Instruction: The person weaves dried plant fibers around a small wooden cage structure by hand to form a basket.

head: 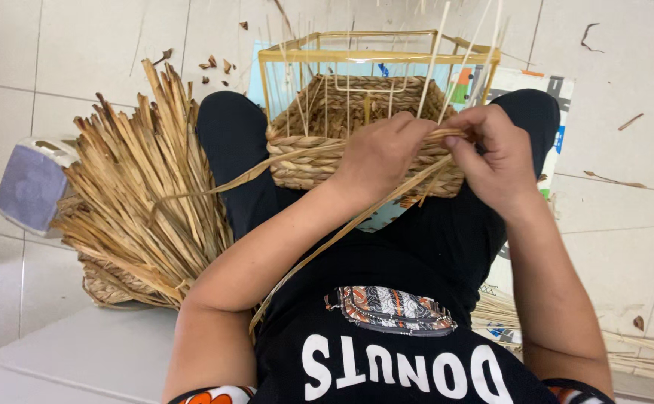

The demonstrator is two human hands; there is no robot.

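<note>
Tiled floor (pixel 626 67) below; left hand (pixel 376 153) and right hand (pixel 495 153) fingers pinch a dry strand (pixel 327 243) at the basket (pixel 304 168) rim; light, pliant, probably brittle, best gripped near the weave

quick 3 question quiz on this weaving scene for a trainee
1. True or false: both hands, left hand and right hand, work at the near rim of the basket.
2. Where does the bundle of dry strands lie? A) at the person's left B) at the person's right C) inside the basket
3. Fill in: the woven wall is built around a yellow wire ____.

Key: 1 true; 2 A; 3 frame
</note>
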